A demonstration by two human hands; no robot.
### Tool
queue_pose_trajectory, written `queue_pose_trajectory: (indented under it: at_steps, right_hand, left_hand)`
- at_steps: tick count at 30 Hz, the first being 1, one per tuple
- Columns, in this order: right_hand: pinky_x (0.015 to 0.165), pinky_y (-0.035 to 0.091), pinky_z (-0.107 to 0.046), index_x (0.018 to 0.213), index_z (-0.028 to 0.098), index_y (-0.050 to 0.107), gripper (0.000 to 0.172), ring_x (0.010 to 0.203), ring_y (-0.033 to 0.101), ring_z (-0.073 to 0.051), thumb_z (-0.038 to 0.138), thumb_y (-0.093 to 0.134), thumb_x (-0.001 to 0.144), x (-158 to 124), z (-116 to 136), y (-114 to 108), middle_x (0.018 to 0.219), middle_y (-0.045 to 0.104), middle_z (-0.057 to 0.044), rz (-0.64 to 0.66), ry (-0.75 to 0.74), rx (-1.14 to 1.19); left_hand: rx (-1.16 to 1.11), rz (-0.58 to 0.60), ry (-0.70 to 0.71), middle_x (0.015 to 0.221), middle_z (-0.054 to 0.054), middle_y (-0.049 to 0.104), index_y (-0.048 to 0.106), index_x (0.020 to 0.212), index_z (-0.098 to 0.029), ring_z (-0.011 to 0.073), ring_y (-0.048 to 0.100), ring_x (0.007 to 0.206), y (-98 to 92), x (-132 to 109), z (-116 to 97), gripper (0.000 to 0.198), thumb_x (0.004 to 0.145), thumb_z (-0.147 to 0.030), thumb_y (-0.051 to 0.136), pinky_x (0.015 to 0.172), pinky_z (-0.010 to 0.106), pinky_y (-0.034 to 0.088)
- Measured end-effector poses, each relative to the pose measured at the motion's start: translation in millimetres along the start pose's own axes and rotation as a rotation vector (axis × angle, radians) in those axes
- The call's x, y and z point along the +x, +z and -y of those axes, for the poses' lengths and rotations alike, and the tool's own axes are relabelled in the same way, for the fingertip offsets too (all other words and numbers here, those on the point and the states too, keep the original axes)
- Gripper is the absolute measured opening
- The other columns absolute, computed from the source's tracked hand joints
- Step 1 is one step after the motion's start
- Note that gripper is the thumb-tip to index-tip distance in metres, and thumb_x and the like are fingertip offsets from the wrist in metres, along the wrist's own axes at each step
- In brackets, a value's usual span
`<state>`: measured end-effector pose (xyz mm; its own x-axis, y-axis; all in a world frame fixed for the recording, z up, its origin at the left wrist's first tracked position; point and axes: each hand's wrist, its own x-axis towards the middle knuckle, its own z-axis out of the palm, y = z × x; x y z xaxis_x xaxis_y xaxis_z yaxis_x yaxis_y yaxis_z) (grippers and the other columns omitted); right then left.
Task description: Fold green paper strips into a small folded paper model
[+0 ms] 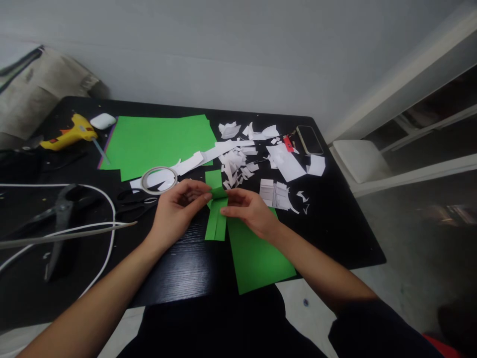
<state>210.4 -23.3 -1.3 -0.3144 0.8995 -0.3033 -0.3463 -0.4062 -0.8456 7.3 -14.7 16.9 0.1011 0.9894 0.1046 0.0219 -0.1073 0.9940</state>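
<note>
A folded green paper piece (216,219) is held up over the near middle of the table, with creases along its length and a fold across it. My left hand (182,201) pinches its left edge at the cross fold, thumb and fingers closed. On the other side, my right hand (251,209) grips the right edge between thumb and fingers. Beneath the right hand and wrist lies a flat green sheet (257,263), its near corner reaching past the table edge. A roll of tape (176,181) lies just beyond the left hand, near black-handled scissors (136,204).
The black table (335,223) also carries stacked green sheets (160,136), white paper scraps (233,161), folded white pieces (274,194) and a phone (310,140). At left are a yellow glue gun (74,133), a white case (103,121), pliers (63,219) and a looping white cable (112,238).
</note>
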Motion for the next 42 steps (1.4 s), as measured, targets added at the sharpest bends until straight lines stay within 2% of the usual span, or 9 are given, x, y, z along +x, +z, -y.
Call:
queue_pose_trajectory:
  at_steps: [5,10,17,23,28,31,34,36,42]
  right_hand:
    - [0.1,0.059,-0.041,0.098,0.023,0.078,0.038,0.094,0.075,-0.018,0.024,0.096,0.065,-0.2,-3.6,-1.1,0.098,0.08,-0.001,-0.049,-0.066,-0.131]
    - [0.094,0.058,-0.039,0.093,0.023,0.079,0.025,0.092,0.073,-0.019,0.036,0.09,0.074,-3.4,-0.1,2.9,0.096,0.078,-0.001,-0.093,-0.171,-0.279]
    - [0.088,0.057,-0.037,0.091,0.023,0.077,0.027,0.09,0.071,-0.019,0.041,0.089,0.076,-6.3,2.6,5.9,0.094,0.076,-0.002,-0.136,-0.209,-0.329]
    - [0.083,0.057,-0.035,0.086,0.022,0.074,0.027,0.085,0.068,-0.018,0.04,0.089,0.074,-6.9,2.2,7.8,0.087,0.072,-0.001,-0.138,-0.245,-0.346]
    - [0.08,0.056,-0.035,0.084,0.023,0.074,0.023,0.081,0.064,-0.017,0.039,0.088,0.076,-6.4,1.9,6.5,0.085,0.069,-0.001,-0.17,-0.341,-0.404]
    - [0.072,0.053,-0.033,0.081,0.024,0.076,0.018,0.074,0.058,-0.016,0.037,0.088,0.077,-7.7,3.3,6.9,0.077,0.063,0.001,-0.203,-0.395,-0.479]
    - [0.063,0.05,-0.032,0.084,0.026,0.078,0.016,0.066,0.055,-0.015,0.039,0.086,0.079,-11.0,5.3,9.5,0.07,0.06,0.002,-0.196,-0.372,-0.475]
    - [0.059,0.052,-0.032,0.09,0.026,0.079,0.019,0.062,0.057,-0.014,0.041,0.085,0.08,-13.6,5.8,11.7,0.072,0.066,0.002,-0.149,-0.333,-0.388]
    - [0.08,0.063,-0.038,0.093,0.027,0.081,0.017,0.081,0.073,-0.019,0.032,0.088,0.079,-17.3,3.5,12.0,0.088,0.078,-0.001,-0.074,-0.359,-0.268]
  left_hand:
    - [-0.03,0.034,0.03,0.086,0.001,0.076,0.077,0.094,-0.021,0.0135,0.07,0.075,2.4,-2.0,0.1,0.018,0.078,-0.018,0.084,0.073,0.027,0.06]
    - [-0.045,0.033,0.034,0.089,0.001,0.076,0.077,0.098,-0.021,0.0129,0.071,0.077,1.3,-2.0,-0.5,0.021,0.079,-0.016,0.084,0.075,0.027,0.06]
    - [-0.086,0.131,0.019,0.094,0.002,0.077,0.069,0.117,-0.02,0.0138,0.074,0.087,5.8,-2.4,5.7,0.038,0.082,-0.017,0.081,0.083,0.027,0.061]
    - [-0.065,0.041,0.067,0.085,-0.002,0.073,0.063,0.107,-0.022,0.0126,0.073,0.08,6.9,-3.5,10.9,0.032,0.081,-0.014,0.08,0.078,0.025,0.06]
    - [0.087,0.085,0.075,0.083,0.0,0.071,0.069,0.096,-0.021,0.0138,0.067,0.073,3.8,-3.0,8.1,0.017,0.083,-0.02,0.079,0.069,0.027,0.055]
    - [0.191,0.095,0.148,0.078,0.0,0.067,0.074,0.089,-0.021,0.0142,0.06,0.069,2.9,-2.4,5.4,0.006,0.084,-0.022,0.078,0.062,0.027,0.049]
    - [0.247,0.055,0.223,0.075,0.0,0.064,0.073,0.085,-0.022,0.0151,0.058,0.068,1.9,-3.2,2.5,0.004,0.084,-0.023,0.077,0.061,0.028,0.047]
    - [0.284,0.037,0.247,0.072,-0.001,0.065,0.072,0.084,-0.023,0.0158,0.059,0.066,0.7,-4.6,0.6,0.004,0.085,-0.024,0.075,0.06,0.029,0.048]
    - [0.315,0.043,0.338,0.083,0.002,0.076,0.074,0.09,-0.024,0.0185,0.07,0.076,-2.1,-9.1,-2.5,0.006,0.086,-0.019,0.074,0.072,0.034,0.056]
